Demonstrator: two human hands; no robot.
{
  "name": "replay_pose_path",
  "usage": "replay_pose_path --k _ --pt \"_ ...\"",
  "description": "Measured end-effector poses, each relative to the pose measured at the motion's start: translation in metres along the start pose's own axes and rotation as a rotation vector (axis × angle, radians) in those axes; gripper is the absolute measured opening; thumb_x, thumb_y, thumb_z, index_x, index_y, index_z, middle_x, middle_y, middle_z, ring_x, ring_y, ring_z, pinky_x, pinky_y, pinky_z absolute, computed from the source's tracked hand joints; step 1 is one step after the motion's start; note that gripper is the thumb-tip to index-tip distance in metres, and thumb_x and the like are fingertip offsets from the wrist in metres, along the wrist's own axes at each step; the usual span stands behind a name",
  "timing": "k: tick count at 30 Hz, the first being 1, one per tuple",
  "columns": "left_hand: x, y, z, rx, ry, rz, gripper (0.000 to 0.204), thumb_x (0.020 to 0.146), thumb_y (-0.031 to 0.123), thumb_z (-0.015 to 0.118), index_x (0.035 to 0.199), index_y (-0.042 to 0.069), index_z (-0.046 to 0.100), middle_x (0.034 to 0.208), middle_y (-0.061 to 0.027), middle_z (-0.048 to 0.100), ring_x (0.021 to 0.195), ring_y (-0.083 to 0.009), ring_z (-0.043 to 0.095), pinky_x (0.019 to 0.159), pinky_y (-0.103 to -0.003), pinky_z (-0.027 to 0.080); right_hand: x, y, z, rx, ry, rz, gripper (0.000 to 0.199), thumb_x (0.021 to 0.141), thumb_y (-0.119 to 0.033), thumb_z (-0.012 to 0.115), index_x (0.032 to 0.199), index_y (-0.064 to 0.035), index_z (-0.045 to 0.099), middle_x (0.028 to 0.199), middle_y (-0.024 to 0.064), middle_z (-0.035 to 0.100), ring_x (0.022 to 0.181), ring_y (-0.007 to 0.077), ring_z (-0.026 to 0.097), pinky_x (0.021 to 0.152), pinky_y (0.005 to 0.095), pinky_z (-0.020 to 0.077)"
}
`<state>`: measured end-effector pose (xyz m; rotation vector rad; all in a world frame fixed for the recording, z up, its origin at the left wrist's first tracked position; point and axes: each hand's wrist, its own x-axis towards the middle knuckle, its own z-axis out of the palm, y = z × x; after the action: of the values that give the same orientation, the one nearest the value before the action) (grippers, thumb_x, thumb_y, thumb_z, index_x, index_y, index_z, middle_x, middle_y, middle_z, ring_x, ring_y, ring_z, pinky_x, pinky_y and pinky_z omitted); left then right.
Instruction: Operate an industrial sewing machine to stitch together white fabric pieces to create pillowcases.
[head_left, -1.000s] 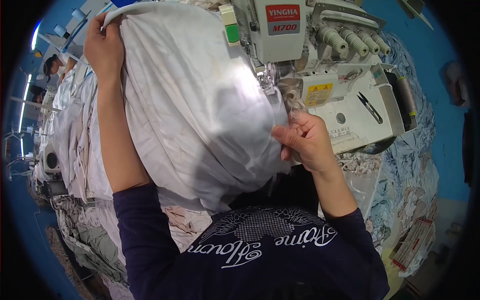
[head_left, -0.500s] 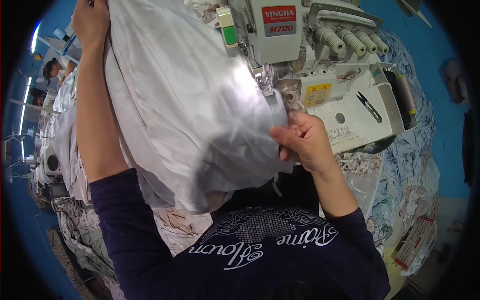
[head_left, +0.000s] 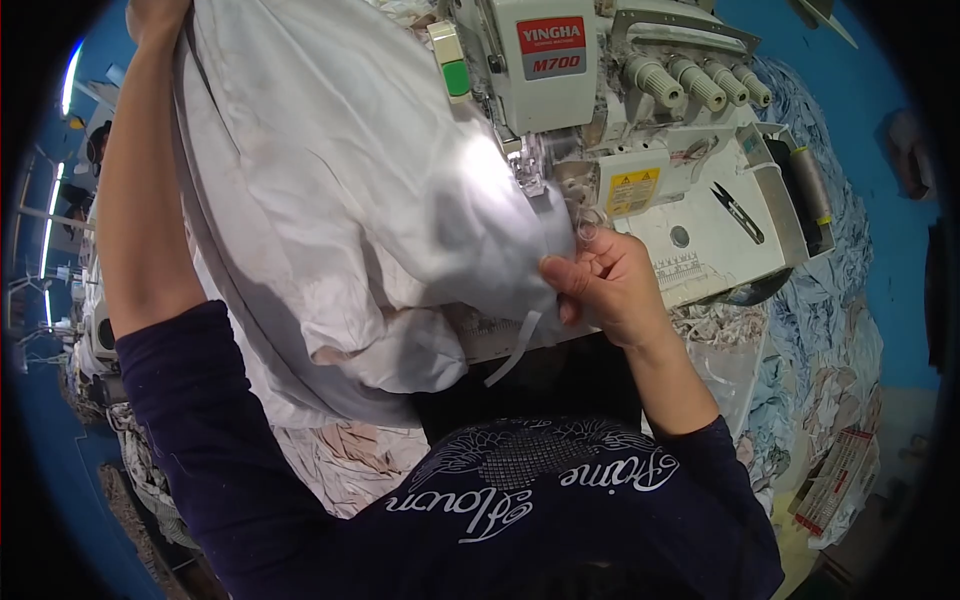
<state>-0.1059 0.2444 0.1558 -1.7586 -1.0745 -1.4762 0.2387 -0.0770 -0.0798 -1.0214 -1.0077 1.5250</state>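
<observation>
Both hands on white fabric (head_left: 330,190): left hand (head_left: 155,15) raised high, right hand (head_left: 605,285) pinching edge.

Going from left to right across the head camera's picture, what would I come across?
Left hand raised at the top edge → white cloth → right hand pinching the cloth's edge → black thread snips on the sewing machine → thread cone → scrap heap.

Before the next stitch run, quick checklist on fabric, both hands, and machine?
1. Right hand pinching the white fabric edge near the presser foot: ok.
2. Left hand lifting the fabric high: grip cut off by the frame edge, cannot tell.
3. Fabric edge under the foot: cannot tell.
4. Loose trim strip dangling below the right hand: not ok.
5. Snips lying on the sewing machine clear of the fabric: ok.
</observation>
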Motion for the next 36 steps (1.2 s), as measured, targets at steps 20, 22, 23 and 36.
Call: replay_pose_path --k 20,22,23,36 --pt "-0.246 0.259 -0.124 -0.556 -0.637 0.643 0.027 0.069 0.007 0.062 0.095 0.003 0.067 0.105 -0.0114 0.063 0.095 -0.0245 0.062 0.074 -0.032 0.052 -0.007 -0.003 0.008 0.048 0.013 0.008 0.015 0.085 -0.014 0.063 0.086 0.0002 0.061 0.069 0.0032 0.060 0.051 0.0079 0.054 0.047 0.0185 0.0426" --pt "-0.249 0.257 -0.120 -0.585 -0.619 0.654 0.024 0.069 0.007 0.062 0.092 0.003 0.067 0.103 -0.0109 0.064 0.094 -0.0244 0.062 0.072 -0.032 0.053 -0.007 -0.003 0.008 0.037 0.021 0.009 0.013 0.084 -0.012 0.064 0.086 -0.0002 0.061 0.068 0.0032 0.059 0.049 0.0086 0.053 0.047 0.0184 0.0418" --pt "-0.249 0.255 -0.119 -0.613 -0.599 0.662 0.021 0.069 0.007 0.063 0.089 0.002 0.067 0.101 -0.0103 0.065 0.092 -0.0242 0.063 0.071 -0.032 0.053 -0.008 -0.004 0.008 0.039 0.029 0.003 0.013 0.083 -0.013 0.064 0.085 -0.0003 0.061 0.069 0.0030 0.060 0.049 0.0085 0.054 0.047 0.0187 0.0420" --pt "-0.244 0.256 -0.121 -0.619 -0.637 0.671 0.017 0.071 0.004 0.063 0.088 0.001 0.066 0.099 -0.0109 0.065 0.094 -0.0247 0.063 0.073 -0.033 0.054 -0.028 0.000 -0.002 -1.221 0.515 -1.193 0.030 0.068 -0.009 0.075 0.094 -0.0080 0.059 0.095 0.0048 0.053 0.069 0.0143 0.052 0.067 0.0294 0.0416"
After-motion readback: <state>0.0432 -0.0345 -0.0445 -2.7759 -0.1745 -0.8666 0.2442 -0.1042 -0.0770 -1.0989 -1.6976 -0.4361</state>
